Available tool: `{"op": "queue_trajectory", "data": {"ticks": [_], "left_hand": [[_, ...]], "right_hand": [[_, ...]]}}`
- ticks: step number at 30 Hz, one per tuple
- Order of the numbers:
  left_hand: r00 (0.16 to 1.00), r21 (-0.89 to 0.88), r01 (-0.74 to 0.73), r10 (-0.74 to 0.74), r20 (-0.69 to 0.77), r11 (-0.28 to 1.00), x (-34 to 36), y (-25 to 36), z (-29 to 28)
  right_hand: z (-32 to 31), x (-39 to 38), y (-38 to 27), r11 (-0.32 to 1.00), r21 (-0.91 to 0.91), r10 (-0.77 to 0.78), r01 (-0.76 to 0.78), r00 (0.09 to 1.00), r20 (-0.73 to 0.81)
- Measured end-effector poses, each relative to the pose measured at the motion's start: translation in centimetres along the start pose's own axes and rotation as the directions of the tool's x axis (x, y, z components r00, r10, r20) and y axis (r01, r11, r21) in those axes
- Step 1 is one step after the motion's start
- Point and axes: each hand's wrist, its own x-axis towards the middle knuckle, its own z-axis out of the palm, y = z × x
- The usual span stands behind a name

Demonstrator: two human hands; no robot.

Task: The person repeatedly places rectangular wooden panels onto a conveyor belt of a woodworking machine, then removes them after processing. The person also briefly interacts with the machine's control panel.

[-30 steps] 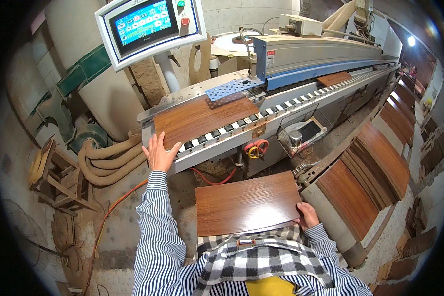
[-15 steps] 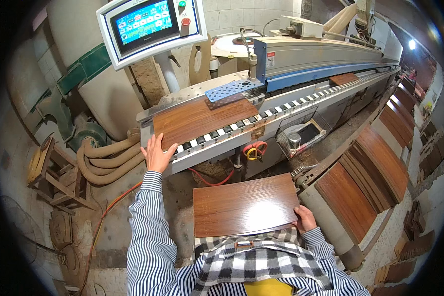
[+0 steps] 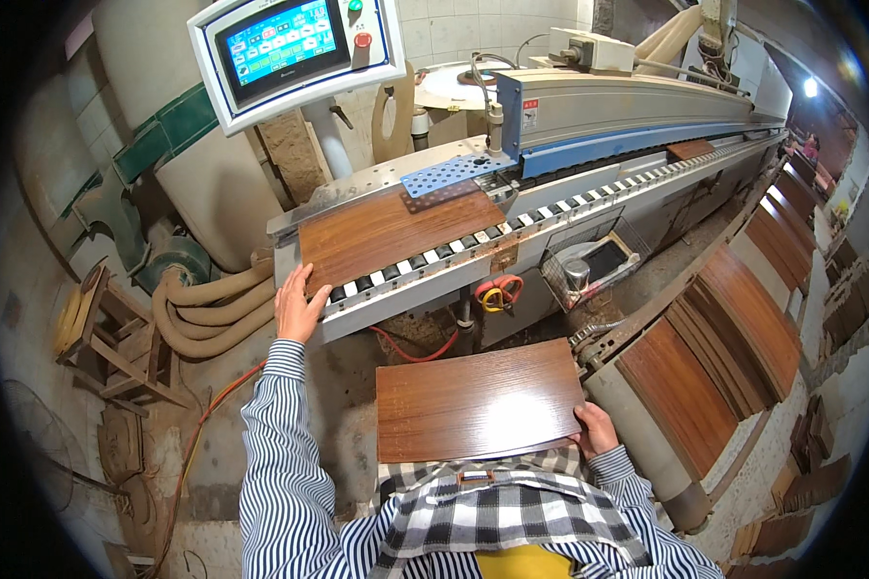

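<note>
- In the head view, above the checked cloth at near centre: the near board, flat, rectangular, brown, wood-grained, with a glossy shine.
- Likely to handle as stiff and fairly light, though awkward in breadth; perhaps slippery on the face, perhaps prone to chipping at the corners.
- Best taken by opposite edges, thumbs above, fingers below.
- Gripped at the right edge by the right hand, closed there, fingers partly hidden.
- Beside the far board's left end, the left hand: open, fingers spread, nothing clasped; fingertip contact hard to tell.
- Supported on the machine bed beside a track of black and white blocks: the far board, similarly grained, partly under a blue perforated plate.
- Stacked at right: more brown panels, thin, square-cornered.
</note>
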Motion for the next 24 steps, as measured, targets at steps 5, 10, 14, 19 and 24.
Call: {"op": "queue_trajectory", "data": {"ticks": [5,10,14,19,24], "left_hand": [[1.000,0.022,0.005,-0.005,0.005,1.000,0.1,-0.1,-0.1],[0.998,0.086,0.046,-0.051,0.046,0.995,0.2,0.8,-0.5],[0.994,0.093,0.069,-0.076,0.074,0.993,0.5,1.4,-0.5],[0.989,0.144,0.067,-0.084,0.121,0.987,1.2,3.6,0.2],[0.991,0.138,0.042,-0.059,0.122,0.990,2.0,6.2,2.1]], "right_hand": [[-1.6,0.5,0.4,1.000,-0.020,-0.005,0.008,0.993,0.120],[-1.1,0.2,0.2,1.000,0.003,0.005,-0.005,0.996,0.089],[0.1,-0.3,-0.2,1.000,0.024,0.003,-0.003,0.999,0.034],[0.4,-0.6,-0.6,1.000,0.007,0.007,-0.007,0.999,0.033],[1.2,-1.1,-1.0,1.000,0.028,0.012,-0.012,1.000,0.004]]}}
